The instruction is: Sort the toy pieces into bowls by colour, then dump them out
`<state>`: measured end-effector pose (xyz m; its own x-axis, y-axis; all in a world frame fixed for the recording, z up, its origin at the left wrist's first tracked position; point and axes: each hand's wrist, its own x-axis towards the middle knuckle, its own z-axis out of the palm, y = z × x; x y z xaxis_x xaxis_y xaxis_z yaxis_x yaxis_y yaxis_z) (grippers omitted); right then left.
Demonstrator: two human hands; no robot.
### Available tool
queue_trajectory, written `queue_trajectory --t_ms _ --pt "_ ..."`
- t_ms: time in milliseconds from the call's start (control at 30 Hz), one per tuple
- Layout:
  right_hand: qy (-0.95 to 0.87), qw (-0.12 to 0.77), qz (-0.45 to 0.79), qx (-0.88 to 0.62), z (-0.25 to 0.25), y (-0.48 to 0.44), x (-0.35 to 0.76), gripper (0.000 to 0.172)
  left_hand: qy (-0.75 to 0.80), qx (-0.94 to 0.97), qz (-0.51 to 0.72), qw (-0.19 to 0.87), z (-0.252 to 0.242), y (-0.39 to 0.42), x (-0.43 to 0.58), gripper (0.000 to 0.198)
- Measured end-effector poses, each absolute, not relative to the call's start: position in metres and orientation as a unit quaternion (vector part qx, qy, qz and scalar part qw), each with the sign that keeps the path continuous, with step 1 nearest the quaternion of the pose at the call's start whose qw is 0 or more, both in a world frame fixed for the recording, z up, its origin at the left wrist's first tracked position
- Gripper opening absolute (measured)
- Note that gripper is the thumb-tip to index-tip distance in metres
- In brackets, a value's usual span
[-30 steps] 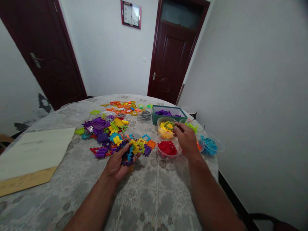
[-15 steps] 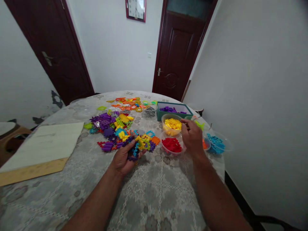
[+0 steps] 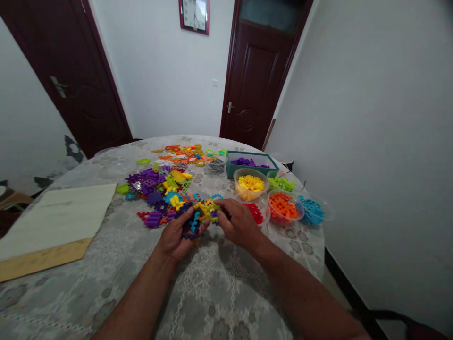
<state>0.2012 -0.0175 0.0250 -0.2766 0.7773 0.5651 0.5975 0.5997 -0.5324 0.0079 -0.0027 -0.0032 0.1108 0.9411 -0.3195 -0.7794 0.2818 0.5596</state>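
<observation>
My left hand [image 3: 175, 236] rests on the table and grips a joined cluster of coloured plastic building pieces [image 3: 200, 215], purple, blue, yellow and green. My right hand [image 3: 238, 223] has its fingers closed on the right end of that same cluster. A loose pile of mixed pieces [image 3: 159, 189] lies just beyond the hands. Right of the hands stand clear bowls sorted by colour: red [image 3: 260, 213], yellow [image 3: 251, 184], orange [image 3: 285, 207], blue [image 3: 314, 210] and green [image 3: 281, 183].
A teal tray [image 3: 249, 163] with purple pieces stands behind the bowls, beside a small bowl of grey pieces [image 3: 216, 165]. Orange pieces [image 3: 182, 155] are scattered at the far side. A white board on a wooden one [image 3: 49, 222] lies at the left. Two dark doors behind.
My right hand has come back from the bowls on the right to the cluster in my left hand and closed on it. The orange bowl is now uncovered.
</observation>
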Motion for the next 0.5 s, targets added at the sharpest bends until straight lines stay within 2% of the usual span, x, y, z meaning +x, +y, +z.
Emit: queue_trajectory --t_ms 233,367,500 --pt "-0.687 0.467 0.071 -0.552 0.049 0.007 0.268 0.035 0.363 0.122 0.579 0.720 0.001 -0.003 0.008 0.015" --pt "-0.556 0.516 -0.049 -0.650 0.043 0.031 0.340 0.042 0.362 0.117 0.590 0.712 0.002 -0.004 0.010 0.017" --pt "-0.500 0.503 -0.139 -0.691 0.031 0.043 0.382 0.050 0.371 0.127 0.584 0.711 0.001 -0.005 0.012 0.018"
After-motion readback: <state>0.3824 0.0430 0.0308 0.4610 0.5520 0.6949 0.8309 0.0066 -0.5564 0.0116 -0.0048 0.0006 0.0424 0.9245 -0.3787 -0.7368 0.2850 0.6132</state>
